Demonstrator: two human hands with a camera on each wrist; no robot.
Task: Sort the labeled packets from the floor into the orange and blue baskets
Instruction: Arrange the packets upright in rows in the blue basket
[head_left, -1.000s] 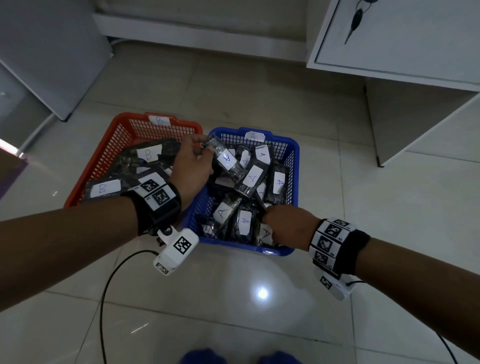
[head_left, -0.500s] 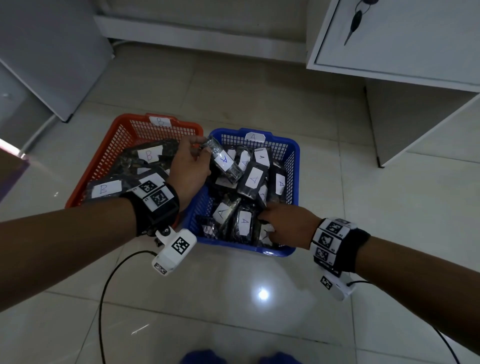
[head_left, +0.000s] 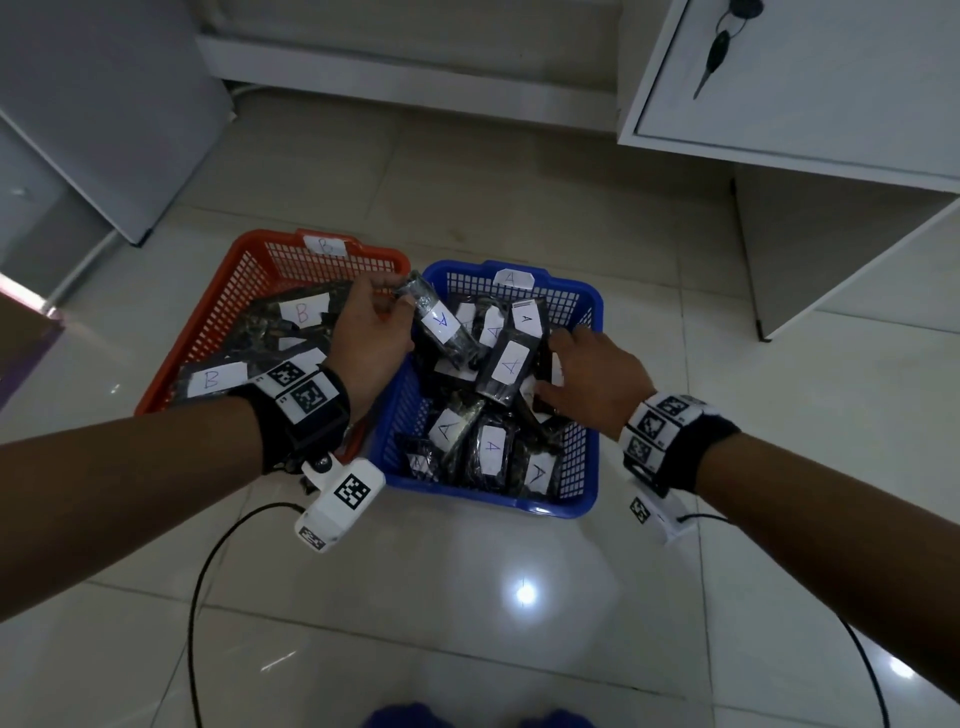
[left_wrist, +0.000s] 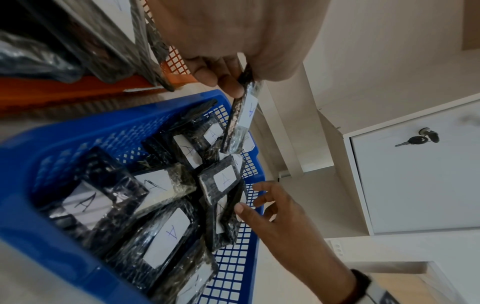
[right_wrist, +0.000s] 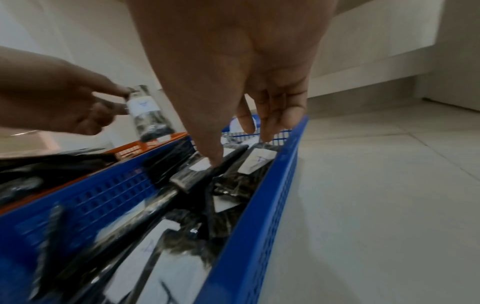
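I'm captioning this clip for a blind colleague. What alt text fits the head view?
A left hand pinches a black plastic packet labelled A over a blue mesh basket full of A packets, while the right hand reaches open into it. An orange mesh basket of B packets sits alongside.

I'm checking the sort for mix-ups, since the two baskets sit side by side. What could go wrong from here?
The left hand pinches the A packet only by its end, near the shared edge of the orange basket and blue basket; it might slip among the B packets. The right hand touches a heaped pile and could shift it.
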